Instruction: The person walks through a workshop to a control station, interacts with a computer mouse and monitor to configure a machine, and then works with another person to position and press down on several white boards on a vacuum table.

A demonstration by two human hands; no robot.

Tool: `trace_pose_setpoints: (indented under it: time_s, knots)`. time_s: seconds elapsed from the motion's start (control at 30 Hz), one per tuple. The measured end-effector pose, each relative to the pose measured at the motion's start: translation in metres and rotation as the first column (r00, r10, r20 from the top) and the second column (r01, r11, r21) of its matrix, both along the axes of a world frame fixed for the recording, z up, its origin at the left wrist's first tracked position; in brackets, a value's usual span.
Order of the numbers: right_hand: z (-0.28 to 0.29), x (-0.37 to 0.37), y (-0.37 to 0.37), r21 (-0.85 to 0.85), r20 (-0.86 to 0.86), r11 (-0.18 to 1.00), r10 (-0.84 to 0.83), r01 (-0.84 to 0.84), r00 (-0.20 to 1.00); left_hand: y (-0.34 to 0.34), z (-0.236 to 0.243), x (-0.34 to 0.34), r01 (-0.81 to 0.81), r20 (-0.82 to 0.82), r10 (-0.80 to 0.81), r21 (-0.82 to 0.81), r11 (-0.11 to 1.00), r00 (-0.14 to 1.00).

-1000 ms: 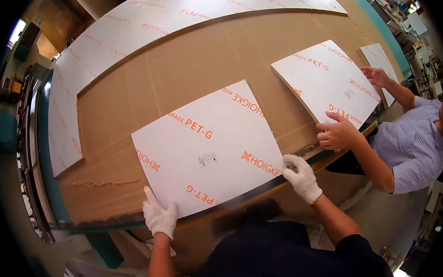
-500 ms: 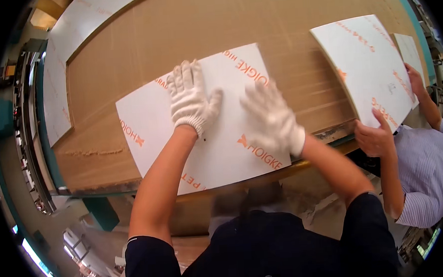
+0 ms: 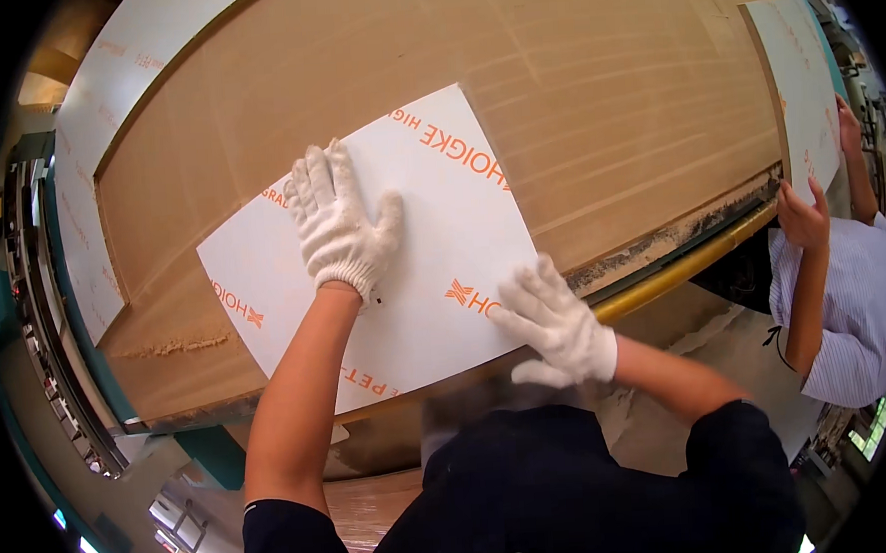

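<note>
A white panel [image 3: 411,248] with orange print lies tilted on the brown board top of the worktable, its near edge toward my body. My left hand [image 3: 342,220], in a white knit glove, rests on the panel's left half with fingers stretched and thumb apart. At the panel's near right corner is my gloved right hand [image 3: 556,329]; its fingers are extended over the edge and its thumb points toward me, slightly smeared by motion. Neither hand wraps round anything.
On the right a co-worker in a striped shirt [image 3: 835,306] holds a white panel [image 3: 799,88] at the table's edge. Another white printed strip [image 3: 84,215] borders the brown board [image 3: 614,97] at left. A yellow rail [image 3: 683,264] runs along the near edge.
My right hand has moved from over the panel down to its near right corner. The view has shifted, so my panel appears farther left. The co-worker's panel has moved away to the right.
</note>
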State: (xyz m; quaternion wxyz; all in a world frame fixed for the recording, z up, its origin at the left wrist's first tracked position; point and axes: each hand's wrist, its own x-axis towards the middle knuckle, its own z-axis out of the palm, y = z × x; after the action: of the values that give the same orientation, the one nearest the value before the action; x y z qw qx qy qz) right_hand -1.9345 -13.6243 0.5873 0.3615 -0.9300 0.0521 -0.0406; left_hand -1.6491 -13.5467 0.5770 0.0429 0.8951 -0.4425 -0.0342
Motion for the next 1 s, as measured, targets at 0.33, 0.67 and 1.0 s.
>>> trace_pose_setpoints:
  time_s: [0.33, 0.67, 1.0]
  knots:
    - [-0.033, 0.189, -0.139, -0.288, 0.352, 0.877, -0.276, 0.384, 0.895, -0.015, -0.001, -0.005, 0.007, 0.0, -0.007, -0.051, 0.999, 1.0]
    - [-0.033, 0.07, -0.051, -0.258, 0.136, 0.869, -0.399, 0.421, 0.907, 0.054, -0.015, 0.07, -0.244, -0.003, 0.245, -0.065, 0.968, 0.97]
    - [-0.037, 0.079, -0.054, -0.351, 0.14, 0.852, -0.363, 0.389, 0.921, -0.172, -0.011, -0.079, 0.109, -0.309, -0.267, -0.444, 0.889, 0.913]
